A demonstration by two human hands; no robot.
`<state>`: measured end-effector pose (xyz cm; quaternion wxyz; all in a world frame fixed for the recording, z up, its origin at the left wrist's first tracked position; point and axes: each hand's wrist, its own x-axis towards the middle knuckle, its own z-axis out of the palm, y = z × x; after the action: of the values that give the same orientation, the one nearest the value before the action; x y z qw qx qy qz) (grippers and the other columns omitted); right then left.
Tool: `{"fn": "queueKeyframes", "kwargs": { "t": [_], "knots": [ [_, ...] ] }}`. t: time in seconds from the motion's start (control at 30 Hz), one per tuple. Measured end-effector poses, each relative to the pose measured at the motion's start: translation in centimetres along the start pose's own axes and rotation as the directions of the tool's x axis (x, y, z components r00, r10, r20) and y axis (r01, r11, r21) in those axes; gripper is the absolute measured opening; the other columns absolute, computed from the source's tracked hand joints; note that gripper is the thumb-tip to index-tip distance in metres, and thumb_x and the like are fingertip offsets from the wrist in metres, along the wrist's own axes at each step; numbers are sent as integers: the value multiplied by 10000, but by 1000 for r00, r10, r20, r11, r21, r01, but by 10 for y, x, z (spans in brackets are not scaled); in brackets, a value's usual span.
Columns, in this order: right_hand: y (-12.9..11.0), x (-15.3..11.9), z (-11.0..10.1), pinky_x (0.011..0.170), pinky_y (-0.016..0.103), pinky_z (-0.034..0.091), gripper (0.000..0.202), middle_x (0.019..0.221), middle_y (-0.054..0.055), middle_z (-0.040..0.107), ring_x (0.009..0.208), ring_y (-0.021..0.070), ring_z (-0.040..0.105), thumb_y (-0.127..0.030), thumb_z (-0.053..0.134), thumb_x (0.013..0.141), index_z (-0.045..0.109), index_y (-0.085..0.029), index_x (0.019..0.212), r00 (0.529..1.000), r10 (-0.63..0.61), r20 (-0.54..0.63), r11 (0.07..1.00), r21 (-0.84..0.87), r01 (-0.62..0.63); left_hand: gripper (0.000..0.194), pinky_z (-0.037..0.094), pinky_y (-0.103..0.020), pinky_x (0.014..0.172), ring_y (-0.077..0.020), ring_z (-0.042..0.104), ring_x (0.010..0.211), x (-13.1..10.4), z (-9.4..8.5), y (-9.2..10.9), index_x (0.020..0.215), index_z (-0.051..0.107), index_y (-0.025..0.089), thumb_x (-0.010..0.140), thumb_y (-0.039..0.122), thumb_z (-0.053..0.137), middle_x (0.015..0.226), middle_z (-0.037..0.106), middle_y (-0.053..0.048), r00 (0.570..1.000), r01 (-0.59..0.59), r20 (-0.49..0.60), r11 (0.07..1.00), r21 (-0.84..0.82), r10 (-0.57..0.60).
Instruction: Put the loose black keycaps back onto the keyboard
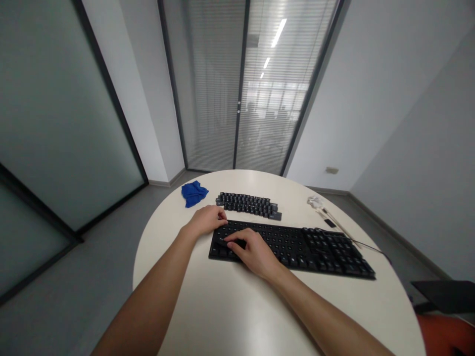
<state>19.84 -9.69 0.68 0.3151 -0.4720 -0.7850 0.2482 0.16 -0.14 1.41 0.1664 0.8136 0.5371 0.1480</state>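
A black keyboard (pixel 297 247) lies across the table, many of its keycaps off on the left and upper part, with small sockets showing. Loose black keycaps (pixel 247 204) stand in rows behind it. My left hand (pixel 208 220) rests at the keyboard's upper left corner, fingers curled together; whatever is between them is too small to tell. Over the keyboard's left end, my right hand (pixel 254 249) has thumb and forefinger pinched around a black keycap (pixel 221 239), close to the keyboard's surface.
The round cream table (pixel 208 306) holds a crumpled blue cloth (pixel 193 193) at back left. At right lie a white crumpled item (pixel 315 201), a thin stick (pixel 339 222), a small black piece (pixel 329 223) and the keyboard's cable. An orange and black chair (pixel 445 331) stands at lower right.
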Motion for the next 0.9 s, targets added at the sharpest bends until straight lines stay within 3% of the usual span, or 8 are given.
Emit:
{"fn": "queueKeyframes", "kwargs": {
  "t": [0.3, 0.63, 0.77, 0.9],
  "knots": [
    [-3, 4, 3, 900, 357, 487, 185, 1012, -7, 777, 984, 220, 668, -229, 674, 887, 788, -301, 1015, 1000, -27, 0, 999, -21, 27, 120, 436, -262, 666, -204, 678, 868, 0, 1, 1, 867, 755, 260, 804, 346, 700, 945, 765, -4, 1000, 18, -10, 1000, 2, -18],
    [-4, 4, 7, 911, 348, 471, 183, 1051, -13, 769, 998, 209, 652, -213, 658, 911, 779, -286, 1028, 989, -143, 26, 981, -129, 145, 157, 458, -263, 697, -204, 678, 856, 0, 2, -1, 876, 751, 247, 819, 353, 651, 934, 760, -16, 1000, -2, -12, 1000, -14, 2],
    [-3, 3, 9, 905, 349, 460, 197, 1070, 5, 759, 999, 210, 644, -202, 637, 925, 773, -277, 1046, 985, -168, 46, 966, -192, 174, 274, 489, -259, 728, -201, 680, 854, -4, -5, -5, 1004, 736, 196, 812, 351, 617, 990, 750, -44, 993, -33, 109, 990, -135, 48],
    [-2, 1, 9, 889, 339, 462, 204, 1076, 12, 749, 999, 201, 629, -214, 613, 942, 766, -278, 1062, 984, -172, 49, 963, -203, 179, 581, 506, -269, 778, -226, 672, 921, -9, -16, -10, 1214, 659, 172, 673, 364, 746, 1042, 724, -44, 958, -18, 275, 976, -215, 79]
  ]
}}
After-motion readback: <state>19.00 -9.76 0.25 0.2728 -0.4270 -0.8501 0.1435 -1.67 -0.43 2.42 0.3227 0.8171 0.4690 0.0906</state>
